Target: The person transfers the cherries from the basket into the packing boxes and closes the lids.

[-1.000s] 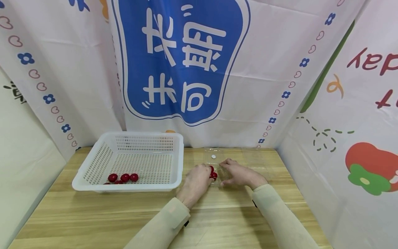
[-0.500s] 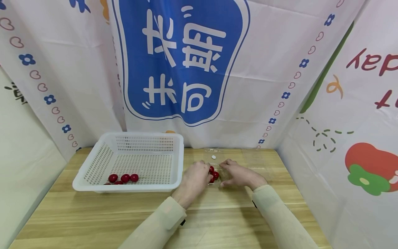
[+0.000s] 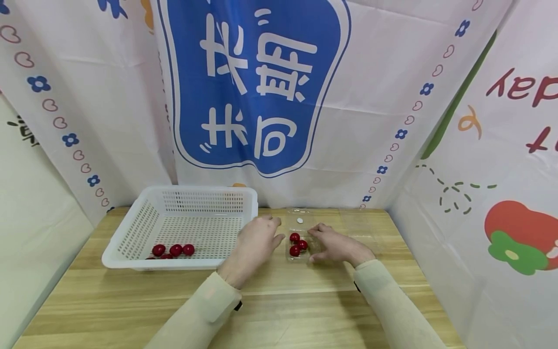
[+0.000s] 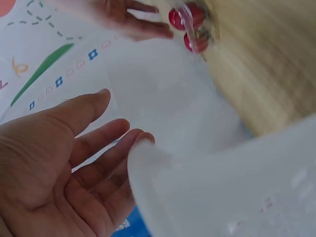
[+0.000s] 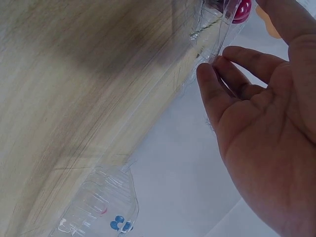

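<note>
Here, the left hand point(image 3: 254, 246), spread, hovers by a white perforated plastic basket point(image 3: 174, 263); the right hand point(image 3: 338, 244), likewise, apparently touches the clear plastic box point(image 3: 298, 260) of round red cherries point(image 3: 295, 250) (a nudge might spill them).

Three glossy red cherries point(image 3: 302, 245) sit clustered on the left side of a clear plastic container point(image 3: 300, 261), its lid point(image 3: 307, 216) lying open on the far side and marked by a round white spot, as a right hand point(image 3: 339, 244) rests straightened fingers against the right edge. At left, a left hand point(image 3: 255, 241), loosely curved around nothing, hangs by the rim of a white perforated basket point(image 3: 174, 263), where more red cherries point(image 3: 176, 249) lie along the near wall, some partly hidden.
</note>
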`<state>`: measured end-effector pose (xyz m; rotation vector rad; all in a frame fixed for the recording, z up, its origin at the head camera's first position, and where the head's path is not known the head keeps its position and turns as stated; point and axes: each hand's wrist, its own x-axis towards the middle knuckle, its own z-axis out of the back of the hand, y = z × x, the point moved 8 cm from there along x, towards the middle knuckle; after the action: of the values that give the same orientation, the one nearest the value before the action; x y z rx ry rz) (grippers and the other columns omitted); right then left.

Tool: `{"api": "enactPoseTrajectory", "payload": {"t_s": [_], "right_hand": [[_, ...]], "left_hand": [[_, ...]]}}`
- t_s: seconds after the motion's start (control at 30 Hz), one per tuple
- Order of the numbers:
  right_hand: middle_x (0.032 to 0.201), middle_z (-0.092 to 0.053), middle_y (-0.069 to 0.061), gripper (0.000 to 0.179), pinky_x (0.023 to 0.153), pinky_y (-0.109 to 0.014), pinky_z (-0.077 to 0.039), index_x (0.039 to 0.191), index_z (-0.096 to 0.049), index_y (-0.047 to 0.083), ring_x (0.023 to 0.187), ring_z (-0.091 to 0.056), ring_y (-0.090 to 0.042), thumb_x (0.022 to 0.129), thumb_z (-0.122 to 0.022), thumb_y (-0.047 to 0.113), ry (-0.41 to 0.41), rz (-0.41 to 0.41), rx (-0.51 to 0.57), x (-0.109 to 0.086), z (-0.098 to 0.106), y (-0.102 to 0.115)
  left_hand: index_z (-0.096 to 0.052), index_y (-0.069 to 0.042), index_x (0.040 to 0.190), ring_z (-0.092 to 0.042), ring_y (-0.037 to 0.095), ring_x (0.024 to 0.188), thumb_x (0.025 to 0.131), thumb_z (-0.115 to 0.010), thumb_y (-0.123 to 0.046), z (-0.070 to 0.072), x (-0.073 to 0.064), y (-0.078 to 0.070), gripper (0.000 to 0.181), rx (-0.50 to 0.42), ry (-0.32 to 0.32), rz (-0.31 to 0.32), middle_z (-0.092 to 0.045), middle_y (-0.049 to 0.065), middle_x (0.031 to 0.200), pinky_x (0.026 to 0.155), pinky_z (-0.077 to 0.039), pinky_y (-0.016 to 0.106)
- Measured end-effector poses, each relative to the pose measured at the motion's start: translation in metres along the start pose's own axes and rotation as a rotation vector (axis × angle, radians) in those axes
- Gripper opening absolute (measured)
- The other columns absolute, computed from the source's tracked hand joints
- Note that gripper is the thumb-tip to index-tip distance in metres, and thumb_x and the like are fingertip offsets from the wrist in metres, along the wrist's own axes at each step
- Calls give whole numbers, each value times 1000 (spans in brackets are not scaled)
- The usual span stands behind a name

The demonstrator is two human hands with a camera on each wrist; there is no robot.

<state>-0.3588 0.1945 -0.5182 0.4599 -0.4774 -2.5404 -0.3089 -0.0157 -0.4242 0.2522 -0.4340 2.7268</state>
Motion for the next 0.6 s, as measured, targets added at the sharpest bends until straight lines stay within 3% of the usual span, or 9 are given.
{"api": "enactPoseTrajectory", "payload": {"t_s": [0.2, 0.43, 0.6], "right_hand": [[174, -52, -28, 93, 138, -65, -49, 174, -49, -4, 161, -56, -49, 102, -93, 34, 0, -4, -10, 0, -1, -1], [175, -52, -28, 94, 138, -65, -48, 174, -49, -3, 162, -56, -48, 101, -93, 36, -2, -9, -19, 0, 0, -2], [175, -51, -28, 94, 138, -66, -48, 174, -48, -3, 163, -55, -48, 102, -93, 36, -2, -12, -15, 1, -1, -2]], "left_hand": [[-82, -4, 133, -85, 38, 116, 109, -87, -29, 13, -6, 18, 35, -8, -2, 24, -85, 17, 129, 99, -74, 54], [-81, -5, 139, -86, 36, 110, 108, -87, -28, 23, -11, 41, 39, -3, 5, 66, -84, 19, 126, 92, -76, 52], [-81, -3, 139, -85, 37, 112, 109, -86, -25, 30, -17, 60, 37, -24, 4, 94, -84, 21, 131, 95, -75, 55]]}}
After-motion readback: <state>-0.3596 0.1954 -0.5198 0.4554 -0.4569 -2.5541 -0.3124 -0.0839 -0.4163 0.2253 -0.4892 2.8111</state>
